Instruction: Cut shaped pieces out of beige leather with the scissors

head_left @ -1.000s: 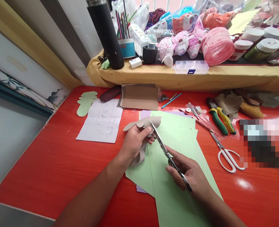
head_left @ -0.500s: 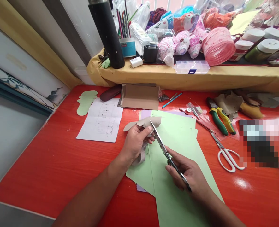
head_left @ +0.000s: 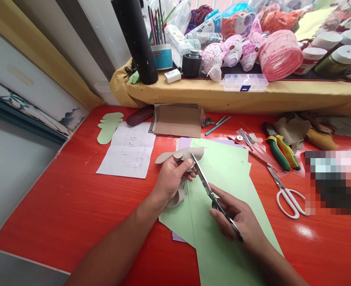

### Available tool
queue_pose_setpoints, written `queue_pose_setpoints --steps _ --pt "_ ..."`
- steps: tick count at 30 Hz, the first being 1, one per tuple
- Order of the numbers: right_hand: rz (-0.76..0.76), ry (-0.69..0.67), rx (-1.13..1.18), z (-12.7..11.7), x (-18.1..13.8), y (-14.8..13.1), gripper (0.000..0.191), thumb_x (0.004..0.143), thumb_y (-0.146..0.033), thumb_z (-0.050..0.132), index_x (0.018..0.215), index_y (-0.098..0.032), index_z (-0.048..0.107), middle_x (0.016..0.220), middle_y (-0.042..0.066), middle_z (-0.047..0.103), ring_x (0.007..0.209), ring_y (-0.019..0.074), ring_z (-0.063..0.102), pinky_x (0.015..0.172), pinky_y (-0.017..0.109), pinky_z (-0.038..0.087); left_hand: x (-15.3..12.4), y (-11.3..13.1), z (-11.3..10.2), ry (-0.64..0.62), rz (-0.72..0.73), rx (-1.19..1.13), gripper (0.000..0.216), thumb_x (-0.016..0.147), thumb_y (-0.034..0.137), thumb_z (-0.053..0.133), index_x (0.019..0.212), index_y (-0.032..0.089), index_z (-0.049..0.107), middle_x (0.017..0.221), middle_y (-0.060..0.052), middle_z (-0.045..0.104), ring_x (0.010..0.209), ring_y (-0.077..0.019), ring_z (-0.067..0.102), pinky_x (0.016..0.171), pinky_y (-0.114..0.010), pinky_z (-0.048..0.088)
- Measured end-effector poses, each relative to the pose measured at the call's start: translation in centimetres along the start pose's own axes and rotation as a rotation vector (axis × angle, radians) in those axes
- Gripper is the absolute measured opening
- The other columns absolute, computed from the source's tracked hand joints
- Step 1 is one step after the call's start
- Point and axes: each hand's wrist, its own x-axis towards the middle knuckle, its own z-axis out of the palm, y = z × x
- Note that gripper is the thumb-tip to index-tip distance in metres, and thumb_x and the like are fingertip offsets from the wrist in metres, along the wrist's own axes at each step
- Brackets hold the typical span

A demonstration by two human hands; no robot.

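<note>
My left hand (head_left: pixel 171 178) is closed on a beige scalloped paper piece (head_left: pixel 181 154), held just above the table. My right hand (head_left: pixel 238 218) grips a pair of metal scissors (head_left: pixel 207 186) by the handles. The blades point up and left, and their tips sit at the right edge of the beige piece. Both hands hover over light green paper sheets (head_left: pixel 226 174) that lie on the red table (head_left: pixel 62 206). A lilac sheet shows under the green ones.
A white sheet with sketches (head_left: pixel 129 150) and a green cut-out (head_left: pixel 108 126) lie at the left. Brown cardboard (head_left: pixel 178 120) sits at the back. White-handled scissors (head_left: pixel 287 194) and green-yellow pliers (head_left: pixel 278 151) lie at the right. A yellow shelf (head_left: pixel 253 97) holds a black flask, pencils and yarn.
Both hands stay almost still with the scissors at the beige piece. The view has shifted slightly.
</note>
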Motion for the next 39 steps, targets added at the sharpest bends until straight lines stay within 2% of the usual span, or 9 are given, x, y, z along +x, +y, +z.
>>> queue_pose_setpoints --steps 6,13,18,33,39 --pt "-0.009 -0.008 -0.016 0.1 0.0 -0.9 0.082 0.097 -0.058 0.077 0.163 -0.015 0.059 0.064 -0.009 0.036 0.045 0.011 0.036 0.039 0.024 0.037 0.1 0.0 -0.2 -0.017 -0.007 0.023 0.036 0.077 0.044 0.089 0.087 0.015 0.071 0.076 -0.003 0.07 0.061 -0.0139 0.065 0.055 -0.027 0.051" --pt "-0.058 -0.007 -0.033 0.0 0.1 0.6 0.081 0.1 -0.064 0.071 0.164 -0.016 0.059 0.062 -0.009 0.036 0.041 0.0104 0.035 0.038 0.024 0.033 0.1 0.1 -0.2 -0.017 -0.003 0.012 0.034 0.077 0.043 0.089 0.084 0.015 0.071 0.075 -0.003 0.069 0.06 -0.0136 0.065 0.054 -0.027 0.051" --pt "-0.056 -0.008 -0.041 0.1 0.0 0.8 0.078 0.101 -0.062 0.07 0.165 -0.018 0.058 0.063 -0.009 0.034 0.041 0.0106 0.036 0.039 0.024 0.033 0.2 -0.3 -0.3 -0.013 0.007 0.008 0.033 0.078 0.042 0.089 0.084 0.015 0.071 0.075 -0.003 0.069 0.059 -0.0136 0.065 0.054 -0.027 0.051" --pt "-0.008 -0.022 0.027 0.2 0.1 0.1 0.08 0.097 -0.06 0.076 0.164 -0.019 0.059 0.062 -0.009 0.039 0.041 0.01 0.036 0.039 0.024 0.033 0.5 -0.5 -0.6 0.005 -0.006 0.001 0.03 0.08 0.04 0.086 0.083 0.015 0.071 0.073 -0.003 0.069 0.058 -0.0124 0.063 0.052 -0.025 0.047" --pt "0.003 -0.015 0.023 0.3 0.1 0.2 0.082 0.095 -0.061 0.077 0.163 -0.019 0.06 0.062 -0.009 0.039 0.04 0.0102 0.037 0.038 0.024 0.034 0.5 -0.4 -0.4 -0.007 -0.066 -0.068 0.032 0.076 0.04 0.087 0.082 0.015 0.068 0.07 -0.002 0.066 0.056 -0.0122 0.061 0.052 -0.025 0.045"
